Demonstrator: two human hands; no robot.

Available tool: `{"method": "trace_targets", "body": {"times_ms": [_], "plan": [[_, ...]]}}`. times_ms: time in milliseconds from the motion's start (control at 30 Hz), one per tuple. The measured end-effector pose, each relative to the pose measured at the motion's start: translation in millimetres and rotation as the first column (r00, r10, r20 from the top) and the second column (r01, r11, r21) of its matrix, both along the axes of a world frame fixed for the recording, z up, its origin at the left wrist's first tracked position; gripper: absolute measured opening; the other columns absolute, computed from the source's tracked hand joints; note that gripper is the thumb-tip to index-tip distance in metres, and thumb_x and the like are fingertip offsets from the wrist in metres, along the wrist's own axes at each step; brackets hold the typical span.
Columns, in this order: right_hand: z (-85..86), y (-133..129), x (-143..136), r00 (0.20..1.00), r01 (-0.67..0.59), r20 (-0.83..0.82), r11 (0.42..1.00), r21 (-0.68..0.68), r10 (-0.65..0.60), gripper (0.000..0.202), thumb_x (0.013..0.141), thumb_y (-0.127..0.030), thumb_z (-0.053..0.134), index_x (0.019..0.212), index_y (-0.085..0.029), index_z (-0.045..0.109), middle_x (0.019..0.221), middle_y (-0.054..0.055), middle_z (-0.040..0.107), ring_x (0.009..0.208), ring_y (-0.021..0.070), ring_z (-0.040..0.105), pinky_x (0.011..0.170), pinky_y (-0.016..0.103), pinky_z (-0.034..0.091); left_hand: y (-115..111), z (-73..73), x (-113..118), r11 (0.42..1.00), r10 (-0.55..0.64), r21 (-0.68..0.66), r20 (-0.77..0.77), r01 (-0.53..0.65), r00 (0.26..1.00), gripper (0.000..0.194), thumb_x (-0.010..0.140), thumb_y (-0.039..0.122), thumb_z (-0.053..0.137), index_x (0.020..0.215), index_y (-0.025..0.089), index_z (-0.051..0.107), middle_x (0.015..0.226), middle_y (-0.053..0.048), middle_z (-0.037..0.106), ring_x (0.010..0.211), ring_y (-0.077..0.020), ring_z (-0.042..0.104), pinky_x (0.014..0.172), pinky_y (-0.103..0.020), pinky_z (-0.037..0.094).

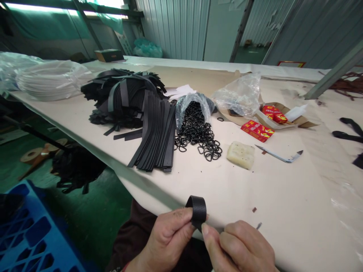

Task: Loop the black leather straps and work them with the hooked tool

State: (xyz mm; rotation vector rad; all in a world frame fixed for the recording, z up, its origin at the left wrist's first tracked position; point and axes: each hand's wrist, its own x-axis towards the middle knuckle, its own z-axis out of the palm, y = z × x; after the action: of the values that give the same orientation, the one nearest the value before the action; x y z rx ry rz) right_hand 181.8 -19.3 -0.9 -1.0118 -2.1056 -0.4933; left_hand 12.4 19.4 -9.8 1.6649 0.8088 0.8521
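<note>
A black leather-like strip [199, 209] with a grained surface is curled into a loop at the table's front edge. My left hand [169, 237] pinches it between thumb and fingers. From the other side, my right hand [239, 247] is closed, its thumb against the loop's lower end; what lies under those fingers is partly hidden. Beyond the hands, a stack of flat black strips [155, 132] lies fanned on the table. Beside it, black D-rings [195, 122] spill from a clear plastic bag [181, 113]. A yellowish block [241, 155] sits to their right.
On the table [283, 192] are a hooked blade tool [279, 155], red-and-yellow small boxes [257, 130], a bundle of black strips [124, 94] and a coil of white tubing [52, 81]. A blue plastic pallet [36, 230] stands at lower left. A slanting metal post [334, 71] rises at right.
</note>
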Motion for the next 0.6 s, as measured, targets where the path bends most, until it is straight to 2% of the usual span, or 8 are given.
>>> {"method": "trace_targets", "body": {"times_ms": [100, 200, 300, 367, 433, 500, 567, 600], "plan": [[-1.4, 0.6, -3.7, 0.996, 0.02, -0.086, 0.999, -0.044, -0.024, 0.013, 0.082, -0.006, 0.051, 0.086, -0.014, 0.06, 0.049, -0.003, 0.056, 0.041, 0.0094, 0.048, 0.038, 0.024, 0.037, -0.8, 2.0, -2.5, 1.0, 0.017, 0.016, -0.048, -0.016, 0.999, 0.028, 0.083, 0.01, 0.052, 0.101, 0.024, 0.068, 0.095, -0.003, 0.072, 0.086, -0.0181, 0.066, 0.077, -0.022, 0.049], [-4.9, -1.3, -9.1, 0.949, 0.048, -0.287, 0.962, -0.267, -0.128, 0.016, 0.082, -0.017, 0.056, 0.098, -0.013, 0.058, 0.057, 0.0, 0.056, 0.045, 0.0107, 0.049, 0.039, 0.023, 0.039, -1.0, 2.1, -3.9, 0.999, 0.039, 0.013, -0.063, -0.038, 0.997, 0.027, 0.084, 0.012, 0.051, 0.101, 0.023, 0.068, 0.093, -0.004, 0.072, 0.081, -0.0186, 0.066, 0.075, -0.023, 0.049], [-8.7, -2.9, -16.1, 0.806, -0.073, -0.516, 0.818, -0.57, -0.288, 0.01, 0.082, -0.023, 0.056, 0.091, -0.019, 0.059, 0.059, -0.002, 0.05, 0.047, 0.01, 0.048, 0.041, 0.02, 0.039, -0.3, 0.6, -2.1, 0.999, 0.021, -0.036, -0.066, -0.023, 0.998, 0.027, 0.084, 0.015, 0.051, 0.103, 0.023, 0.068, 0.09, -0.004, 0.072, 0.075, -0.0175, 0.064, 0.072, -0.024, 0.048], [-10.9, -2.6, -20.5, 0.696, -0.176, -0.609, 0.731, -0.659, -0.381, 0.006, 0.082, -0.024, 0.055, 0.078, -0.021, 0.059, 0.058, -0.004, 0.046, 0.046, 0.0091, 0.045, 0.041, 0.02, 0.037, 1.0, 0.5, 1.4, 0.986, 0.022, -0.165, -0.041, -0.029, 0.999, 0.024, 0.084, 0.019, 0.053, 0.101, 0.023, 0.07, 0.087, -0.004, 0.072, 0.073, -0.017, 0.062, 0.07, -0.023, 0.047], [-12.8, -1.3, -23.9, 0.599, -0.235, -0.653, 0.679, -0.696, -0.462, 0.014, 0.081, -0.027, 0.056, 0.069, -0.02, 0.057, 0.057, -0.004, 0.044, 0.047, 0.009, 0.041, 0.042, 0.02, 0.035, 2.9, 1.8, 5.7, 0.919, 0.039, -0.394, 0.054, -0.015, 0.998, 0.021, 0.084, 0.022, 0.054, 0.095, 0.021, 0.072, 0.081, -0.003, 0.072, 0.073, -0.0165, 0.061, 0.069, -0.022, 0.046], [-14.6, 0.6, -26.2, 0.508, -0.282, -0.666, 0.625, -0.728, -0.547, 0.02, 0.079, -0.031, 0.058, 0.064, -0.019, 0.054, 0.058, -0.004, 0.043, 0.05, 0.0093, 0.04, 0.046, 0.021, 0.035, 5.5, 4.4, 9.2, 0.788, 0.061, -0.611, 0.199, 0.075, 0.978, 0.02, 0.084, 0.024, 0.055, 0.094, 0.019, 0.071, 0.081, -0.003, 0.071, 0.077, -0.0167, 0.06, 0.074, -0.023, 0.044], [-16.2, 2.3, -27.7, 0.425, -0.343, -0.655, 0.558, -0.755, -0.625, 0.024, 0.078, -0.036, 0.059, 0.063, -0.018, 0.053, 0.058, -0.004, 0.042, 0.053, 0.0098, 0.038, 0.049, 0.022, 0.035, 8.5, 7.4, 10.7, 0.679, 0.073, -0.71, 0.318, 0.187, 0.945, 0.021, 0.083, 0.023, 0.057, 0.098, 0.016, 0.069, 0.086, -0.005, 0.07, 0.082, -0.0169, 0.059, 0.081, -0.026, 0.042], [-17.1, 3.0, -28.2, 0.39, -0.374, -0.652, 0.535, -0.758, -0.651, 0.026, 0.077, -0.039, 0.059, 0.063, -0.018, 0.053, 0.058, -0.004, 0.041, 0.054, 0.01, 0.038, 0.05, 0.022, 0.034, 10.1, 8.7, 10.8, 0.651, 0.071, -0.726, 0.35, 0.222, 0.934, 0.022, 0.082, 0.023, 0.058, 0.1, 0.015, 0.068, 0.087, -0.005, 0.07, 0.083, -0.0169, 0.059, 0.083, -0.027, 0.041]]}}
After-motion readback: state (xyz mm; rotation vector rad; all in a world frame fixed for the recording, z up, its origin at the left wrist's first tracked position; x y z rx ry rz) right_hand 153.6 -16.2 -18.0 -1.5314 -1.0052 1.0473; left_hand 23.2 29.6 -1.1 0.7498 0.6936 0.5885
